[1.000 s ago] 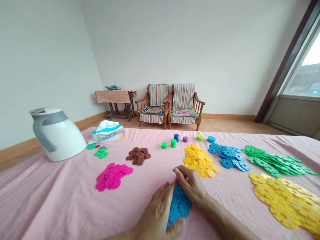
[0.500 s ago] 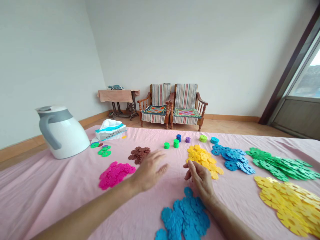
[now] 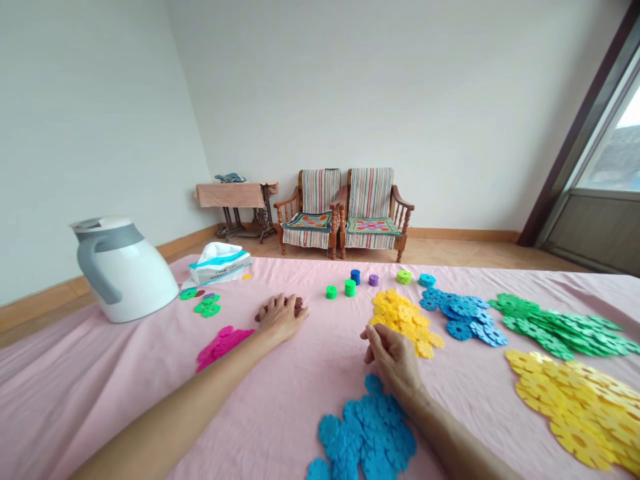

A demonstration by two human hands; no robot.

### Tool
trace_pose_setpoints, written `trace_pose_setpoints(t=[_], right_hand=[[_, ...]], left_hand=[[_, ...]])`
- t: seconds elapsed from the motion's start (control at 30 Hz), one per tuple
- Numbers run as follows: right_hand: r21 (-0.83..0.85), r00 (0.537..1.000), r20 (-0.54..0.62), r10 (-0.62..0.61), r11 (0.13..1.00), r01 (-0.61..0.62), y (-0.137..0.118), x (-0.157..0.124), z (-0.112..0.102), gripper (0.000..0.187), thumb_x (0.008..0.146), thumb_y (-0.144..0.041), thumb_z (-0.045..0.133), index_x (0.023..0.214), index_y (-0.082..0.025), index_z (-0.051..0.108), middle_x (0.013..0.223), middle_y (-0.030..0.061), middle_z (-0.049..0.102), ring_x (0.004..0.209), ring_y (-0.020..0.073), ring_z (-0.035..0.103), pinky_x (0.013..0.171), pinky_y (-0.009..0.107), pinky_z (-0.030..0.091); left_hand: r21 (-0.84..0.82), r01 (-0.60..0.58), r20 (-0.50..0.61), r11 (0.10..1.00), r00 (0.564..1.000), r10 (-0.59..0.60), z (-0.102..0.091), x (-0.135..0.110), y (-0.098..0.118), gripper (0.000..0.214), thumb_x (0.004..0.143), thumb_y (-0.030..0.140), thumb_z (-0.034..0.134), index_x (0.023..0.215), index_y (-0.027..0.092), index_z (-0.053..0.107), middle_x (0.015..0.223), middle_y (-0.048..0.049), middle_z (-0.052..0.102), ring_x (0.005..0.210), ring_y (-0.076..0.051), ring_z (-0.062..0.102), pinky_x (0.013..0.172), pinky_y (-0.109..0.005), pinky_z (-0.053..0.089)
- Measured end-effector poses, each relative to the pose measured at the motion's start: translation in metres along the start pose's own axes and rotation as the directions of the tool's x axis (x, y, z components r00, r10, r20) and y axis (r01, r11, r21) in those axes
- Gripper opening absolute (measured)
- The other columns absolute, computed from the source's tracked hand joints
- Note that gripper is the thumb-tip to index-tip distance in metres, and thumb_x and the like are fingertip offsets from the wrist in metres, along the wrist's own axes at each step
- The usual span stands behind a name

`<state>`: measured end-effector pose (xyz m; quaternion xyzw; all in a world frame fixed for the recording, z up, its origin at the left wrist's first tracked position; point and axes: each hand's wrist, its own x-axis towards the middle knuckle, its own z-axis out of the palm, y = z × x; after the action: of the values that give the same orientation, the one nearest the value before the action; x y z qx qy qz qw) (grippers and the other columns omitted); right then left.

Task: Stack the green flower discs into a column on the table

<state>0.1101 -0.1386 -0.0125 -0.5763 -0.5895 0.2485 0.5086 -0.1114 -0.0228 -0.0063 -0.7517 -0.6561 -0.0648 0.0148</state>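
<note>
My left hand (image 3: 283,322) lies palm down with fingers spread over the pile of brown snowflake discs (image 3: 299,305), covering most of it. Under my left forearm, partly hidden, is a pile of magenta snowflake discs (image 3: 225,345). My right hand (image 3: 393,353) is held with curled fingers, and no disc shows in it. It is beside the small yellow discs (image 3: 400,317) and just above the blue snowflake discs (image 3: 367,430) near the front.
Short disc stacks, one a green stack (image 3: 350,288), stand along the back. Darker blue discs (image 3: 463,310), green discs (image 3: 565,327) and large yellow discs (image 3: 575,407) spread right. A white jug (image 3: 137,273), tissue box (image 3: 220,267) and loose green discs (image 3: 207,305) are left.
My left hand has moved left and away from me, down onto the brown discs. My right hand has shifted only slightly and stays curled.
</note>
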Motion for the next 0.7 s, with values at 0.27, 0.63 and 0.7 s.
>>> trace_pose_setpoints(t=[0.27,0.63,0.7], right_hand=[[-0.017,1.000,0.019,-0.010,1.000,0.011,0.000,-0.001,0.000,0.042,0.089,-0.046,0.038,0.072,-0.015,0.061,0.048,0.0001,0.057,0.042,0.0116,0.054,0.044,0.021,0.037],[-0.010,1.000,0.023,-0.004,1.000,0.004,0.000,-0.001,0.001,0.041,0.088,-0.046,0.039,0.071,-0.016,0.060,0.048,-0.0002,0.057,0.042,0.0118,0.054,0.044,0.020,0.038],[-0.007,1.000,0.022,-0.006,1.000,0.006,-0.001,-0.001,0.001,0.041,0.088,-0.046,0.040,0.071,-0.016,0.060,0.047,-0.0003,0.057,0.041,0.0118,0.053,0.044,0.020,0.038]], left_hand=[[-0.036,-0.204,-0.098,0.978,0.975,0.199,0.001,-0.036,0.025,0.047,0.087,0.050,0.037,0.125,0.024,0.046,0.128,-0.0109,0.047,0.119,-0.030,0.040,0.094,-0.045,0.033],[-0.191,-0.346,-0.137,0.919,0.936,0.324,-0.025,-0.041,0.014,0.042,0.094,0.037,0.029,0.127,0.018,0.047,0.129,-0.0088,0.051,0.120,-0.021,0.044,0.103,-0.034,0.031],[-0.042,-0.195,-0.104,0.980,0.976,0.190,-0.032,-0.028,-0.008,0.037,0.090,0.025,0.035,0.123,0.017,0.049,0.122,-0.0114,0.055,0.112,-0.023,0.049,0.098,-0.036,0.035]])
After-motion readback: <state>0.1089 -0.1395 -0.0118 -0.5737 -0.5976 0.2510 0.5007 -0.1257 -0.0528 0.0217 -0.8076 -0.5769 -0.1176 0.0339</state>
